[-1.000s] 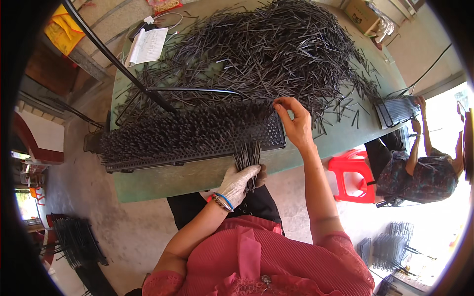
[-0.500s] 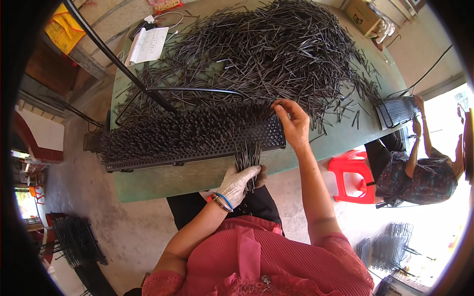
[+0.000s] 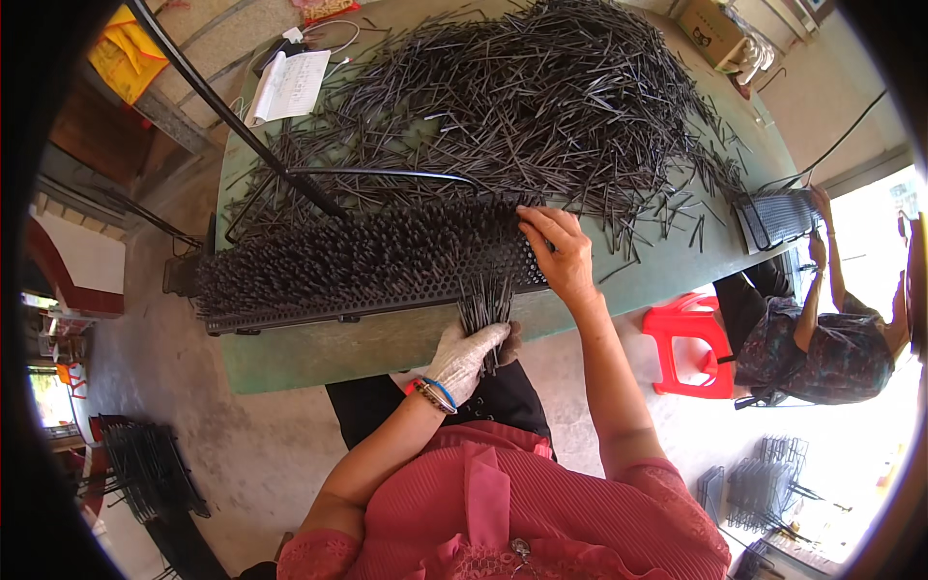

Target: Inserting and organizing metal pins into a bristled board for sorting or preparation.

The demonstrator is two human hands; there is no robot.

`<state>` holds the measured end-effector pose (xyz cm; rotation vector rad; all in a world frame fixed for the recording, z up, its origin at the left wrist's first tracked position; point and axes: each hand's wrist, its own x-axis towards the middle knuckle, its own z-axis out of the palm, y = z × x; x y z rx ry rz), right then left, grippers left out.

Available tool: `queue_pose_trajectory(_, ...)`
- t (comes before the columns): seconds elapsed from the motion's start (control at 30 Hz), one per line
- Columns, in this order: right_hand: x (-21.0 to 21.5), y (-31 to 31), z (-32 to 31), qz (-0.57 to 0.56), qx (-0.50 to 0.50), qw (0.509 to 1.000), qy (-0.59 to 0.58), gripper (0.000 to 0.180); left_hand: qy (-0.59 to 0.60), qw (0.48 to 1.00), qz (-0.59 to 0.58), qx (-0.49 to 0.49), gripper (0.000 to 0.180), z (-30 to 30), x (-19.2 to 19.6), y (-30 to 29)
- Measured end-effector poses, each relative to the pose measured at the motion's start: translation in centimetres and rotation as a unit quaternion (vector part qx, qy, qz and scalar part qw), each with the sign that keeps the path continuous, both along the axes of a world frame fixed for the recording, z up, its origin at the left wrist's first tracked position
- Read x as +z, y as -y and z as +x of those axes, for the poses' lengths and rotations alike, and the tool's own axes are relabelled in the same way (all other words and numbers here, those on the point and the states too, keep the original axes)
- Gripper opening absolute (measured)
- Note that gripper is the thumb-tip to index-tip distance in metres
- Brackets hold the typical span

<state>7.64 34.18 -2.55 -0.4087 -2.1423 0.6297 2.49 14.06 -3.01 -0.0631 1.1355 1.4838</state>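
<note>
In my left hand, which wears a whitish glove, a bundle of thin black sticks stands upright, gripped by the fingers just off the table's near edge. A long black perforated rack lies in front of me, its holes crowded with upright black sticks except along the right end and near edge. My bare right hand is over that right end, its thumb and fingertips pinched at the edge of the standing sticks. Whatever is between those fingertips is too small to make out.
A large heap of loose black sticks covers the far side of the green table. A black metal bar slants over the rack's left half. A notebook lies at the back left. To the right are a red stool and another person.
My right hand has shifted a little left and nearer along the rack's right end, its fingers now pointing left. My left hand and its bundle have hardly moved.
</note>
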Motion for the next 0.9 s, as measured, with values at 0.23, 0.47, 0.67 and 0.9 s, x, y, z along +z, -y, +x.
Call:
queue_pose_trajectory(0.23, 0.1, 0.0, -0.3, 0.036, -0.016, 0.999, 0.005, 0.024, -0.004, 1.000, 0.008, -0.008, 0.021, 0.0, -0.5, 0.2)
queue_pose_trajectory(0.47, 0.6, 0.4, -0.3, 0.086, -0.026, 0.995, 0.039, 0.020, 0.004, 1.000, 0.007, 0.009, 0.020, 0.2, 0.4, 0.1)
queue_pose_trajectory(0.67, 2.9, 2.5, 1.8, -0.219, -0.018, 0.974, 0.053, 0.015, 0.012, 1.000, 0.009, 0.014, 0.020, 0.1, 0.4, 0.0)
queue_pose_trajectory(0.9, 2.9, 4.8, 4.2, -0.322, 0.085, 0.918, 0.215, 0.027, -0.020, 0.997, 0.065, 0.028, 0.023, 0.2, 0.6, -0.3)
